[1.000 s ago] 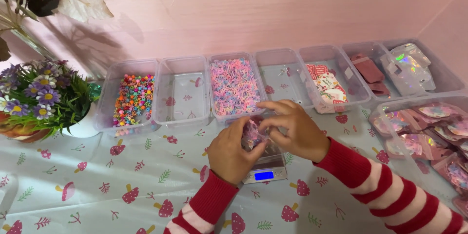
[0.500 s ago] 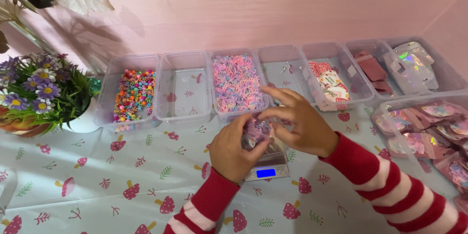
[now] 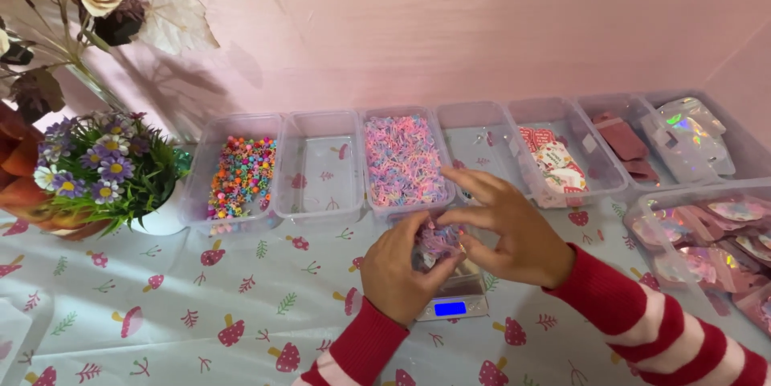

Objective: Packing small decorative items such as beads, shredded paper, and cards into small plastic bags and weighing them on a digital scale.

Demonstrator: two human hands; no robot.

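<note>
My left hand and my right hand meet over the small pocket scale, both pinching a little clear pouch of pastel bits between thumb and fingertips. I hold it directly above the weighing plate, close enough that the blue display stays readable under my wrists. My right fingers are spread, only the thumb and 1 or 2 fingertips closing on the pouch; my left hand is curled round its near side. The pouch looks crumpled and see-through, packed with pink, lilac and pale blue loops, probably the same stuff as in the tub of pastel loops just beyond it, though my fingers hide most of it.
</note>
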